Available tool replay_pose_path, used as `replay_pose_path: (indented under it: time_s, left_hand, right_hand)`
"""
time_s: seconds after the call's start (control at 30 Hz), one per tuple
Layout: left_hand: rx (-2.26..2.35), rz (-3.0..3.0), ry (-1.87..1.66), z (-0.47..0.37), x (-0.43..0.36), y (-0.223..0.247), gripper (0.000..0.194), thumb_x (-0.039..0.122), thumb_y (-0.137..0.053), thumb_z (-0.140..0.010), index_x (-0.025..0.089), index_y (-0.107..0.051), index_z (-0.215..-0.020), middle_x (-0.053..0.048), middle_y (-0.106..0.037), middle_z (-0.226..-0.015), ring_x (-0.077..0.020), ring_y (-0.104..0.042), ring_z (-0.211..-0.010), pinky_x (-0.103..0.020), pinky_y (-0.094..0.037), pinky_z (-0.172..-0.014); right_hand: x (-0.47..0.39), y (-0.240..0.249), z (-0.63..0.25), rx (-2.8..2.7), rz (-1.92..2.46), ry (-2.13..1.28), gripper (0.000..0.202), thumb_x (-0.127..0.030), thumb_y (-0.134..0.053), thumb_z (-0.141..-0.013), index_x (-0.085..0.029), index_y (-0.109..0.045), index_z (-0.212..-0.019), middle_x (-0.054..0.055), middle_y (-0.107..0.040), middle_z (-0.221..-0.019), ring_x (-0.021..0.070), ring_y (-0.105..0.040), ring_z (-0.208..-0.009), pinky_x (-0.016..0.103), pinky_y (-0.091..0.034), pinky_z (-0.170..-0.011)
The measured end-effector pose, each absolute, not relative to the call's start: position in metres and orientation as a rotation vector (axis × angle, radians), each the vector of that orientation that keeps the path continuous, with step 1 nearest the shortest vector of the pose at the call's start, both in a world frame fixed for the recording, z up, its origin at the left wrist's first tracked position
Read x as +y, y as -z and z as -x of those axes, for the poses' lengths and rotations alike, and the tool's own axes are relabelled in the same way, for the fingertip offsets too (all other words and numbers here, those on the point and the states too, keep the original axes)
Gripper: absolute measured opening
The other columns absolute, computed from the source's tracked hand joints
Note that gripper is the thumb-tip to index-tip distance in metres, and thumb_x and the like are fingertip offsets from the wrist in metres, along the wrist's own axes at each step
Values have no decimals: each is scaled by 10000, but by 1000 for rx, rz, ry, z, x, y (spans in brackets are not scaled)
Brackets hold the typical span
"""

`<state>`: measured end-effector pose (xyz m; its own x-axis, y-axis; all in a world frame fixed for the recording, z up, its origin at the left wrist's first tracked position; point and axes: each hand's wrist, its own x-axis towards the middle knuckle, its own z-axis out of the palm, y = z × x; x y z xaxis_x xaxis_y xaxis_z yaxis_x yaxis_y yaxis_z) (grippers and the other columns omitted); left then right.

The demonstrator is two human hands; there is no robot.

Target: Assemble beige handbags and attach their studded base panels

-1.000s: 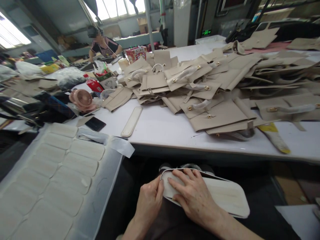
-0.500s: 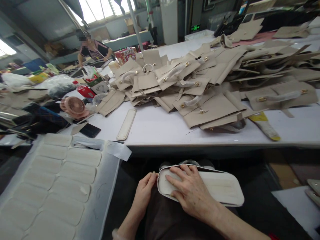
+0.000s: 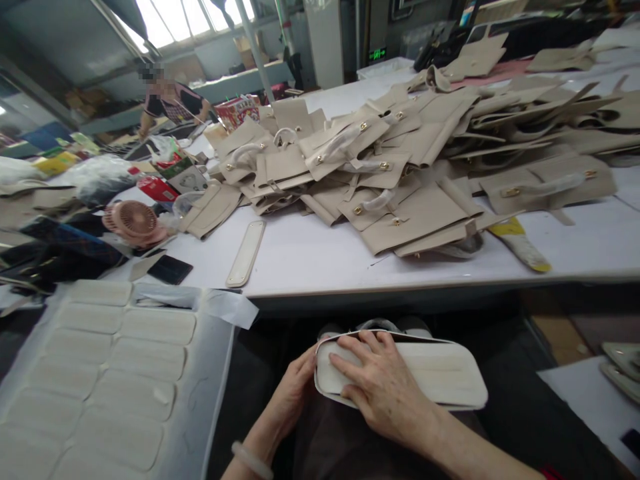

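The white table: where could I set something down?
White table shows bare between the pale strip and the beige bag pile, and between that strip and the dark phone. Crowded: the pile itself, and the left side around the pink fan.

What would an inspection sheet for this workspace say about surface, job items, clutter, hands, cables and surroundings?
Surface: white table, a long pale strip lying near its front edge.
Job items: rounded white piece in front of the table; pale panels in rows at left.
Clutter: heaped beige bag pieces with handles; pink fan, dark phone-like slab on the table's left.
Hands: right hand spread over the white piece; left hand at its left end, fingertips partly hidden.
Cables: nothing seen.
Surroundings: another person beyond the table; windows and a green lit sign behind.
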<state>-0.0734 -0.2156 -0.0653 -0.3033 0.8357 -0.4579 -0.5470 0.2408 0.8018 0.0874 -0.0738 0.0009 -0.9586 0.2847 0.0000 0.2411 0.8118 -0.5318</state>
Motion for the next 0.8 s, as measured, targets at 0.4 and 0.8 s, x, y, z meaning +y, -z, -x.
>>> replay_pose_path:
  time_s: [0.4, 0.8]
  left_hand:
    - [2362, -1344, -731, 68, -212, 17, 401, 312, -416, -980, 171, -616, -663, -30, -577, -630, -131, -526, -575, -253, -359, -586]
    - [2314, -1123, -837, 69, -209, 20, 455, 412, -467, -944, 179, -420, -556, 36, -403, -523, -92, -378, -515, -239, -245, -521]
  right_hand:
    - [-72, -8, -88, -2961, 342, -734, 363, -371, -552, -946, -291, -541, -1300, 36, -511, -1428, 305, -447, -1212, 519, -287, -989]
    - [-71, -6, -88, -2946, 331, -647, 371, -363, -551, -950, -296, -549, -1315, 26, -547, -1407, 306, -460, -1179, 501, -290, -959]
